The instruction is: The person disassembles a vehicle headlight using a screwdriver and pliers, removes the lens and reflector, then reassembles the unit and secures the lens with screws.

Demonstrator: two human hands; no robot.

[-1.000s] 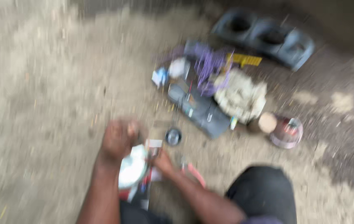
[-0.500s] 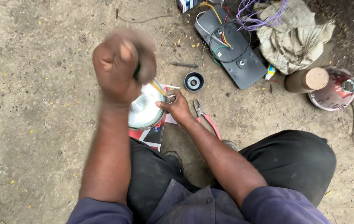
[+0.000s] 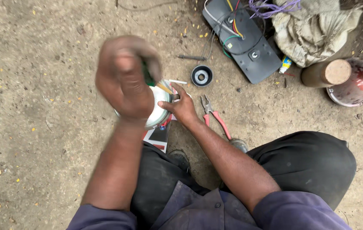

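My left hand is raised close to the camera and blurred, clenched around a green tool handle. Beneath it sits a round shiny metal part with coloured wires, resting on a red, black and white card on the dirt. My right hand steadies the metal part from the right, fingers against its edge. Red-handled pliers lie just to the right of that hand. A small black ring-shaped part lies beyond it.
A dark grey housing with coloured wires lies at the top, beside a crumpled cloth sack. A wooden cylinder and a red bowl-shaped part are at the right. My knees in dark trousers fill the lower frame.
The view has swung down and closer to the metal part. My left hand has stayed raised with the green handle and shifted slightly. My right hand keeps hold of the part's edge.
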